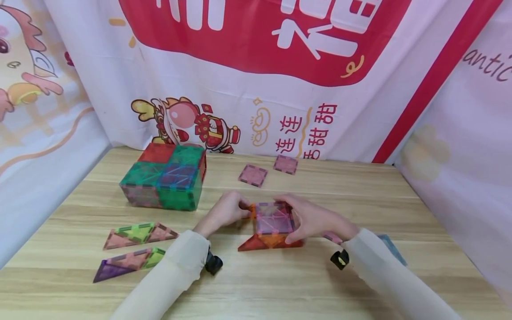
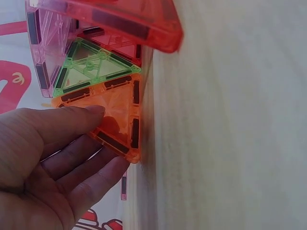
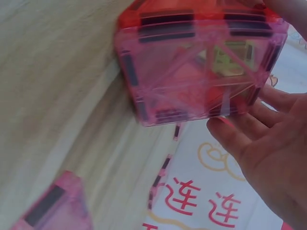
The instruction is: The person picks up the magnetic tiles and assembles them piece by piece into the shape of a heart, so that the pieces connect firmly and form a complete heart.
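My left hand point(image 1: 228, 210) pinches an orange triangular magnetic tile point(image 2: 117, 108) between thumb and fingers. The tile stands on edge on the table, its side against a light green triangle point(image 2: 91, 67) in the left wrist view. In the middle of the table is a small box of magnetic tiles point(image 1: 274, 218) with a pink square on top. Red and orange triangles point(image 1: 254, 243) stick out along its near side. My right hand point(image 1: 312, 216) grips this box from the right, thumb at the near side and fingers at the far side. A pink square wall point(image 3: 192, 76) faces the right wrist camera.
A larger green, red and blue tile block point(image 1: 164, 178) stands at the back left. Two pink squares point(image 1: 253, 175) lie behind the hands. Triangular tiles in two strips point(image 1: 136, 235) lie at the left. A blue tile point(image 1: 392, 249) is partly behind the right sleeve. Printed cloth point(image 1: 240, 89) hangs behind.
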A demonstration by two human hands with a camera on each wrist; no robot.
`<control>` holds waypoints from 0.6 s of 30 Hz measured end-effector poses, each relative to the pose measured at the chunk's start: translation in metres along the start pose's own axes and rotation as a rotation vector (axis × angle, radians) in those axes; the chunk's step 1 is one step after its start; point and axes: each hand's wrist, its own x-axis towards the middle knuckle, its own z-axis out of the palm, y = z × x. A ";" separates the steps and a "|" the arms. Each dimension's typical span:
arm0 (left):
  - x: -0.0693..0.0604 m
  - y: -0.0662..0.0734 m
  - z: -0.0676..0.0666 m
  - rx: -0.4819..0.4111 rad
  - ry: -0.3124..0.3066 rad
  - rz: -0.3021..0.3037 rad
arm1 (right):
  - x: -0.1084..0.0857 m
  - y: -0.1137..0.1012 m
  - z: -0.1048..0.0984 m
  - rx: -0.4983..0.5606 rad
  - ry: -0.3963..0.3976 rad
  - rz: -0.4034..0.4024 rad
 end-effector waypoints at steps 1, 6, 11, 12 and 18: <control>0.000 0.000 0.000 0.005 0.000 0.004 | -0.001 0.001 0.001 0.009 0.000 0.018; 0.001 0.001 -0.003 -0.006 -0.052 -0.007 | -0.003 0.005 0.003 0.021 0.026 0.048; 0.004 0.005 -0.022 -0.009 -0.115 -0.006 | -0.006 0.007 0.004 0.036 0.055 0.031; 0.006 0.006 -0.027 -0.002 -0.105 -0.012 | -0.007 0.007 0.004 0.042 0.056 0.035; 0.035 0.008 -0.044 0.077 0.003 -0.073 | -0.014 0.009 0.003 0.046 0.057 0.073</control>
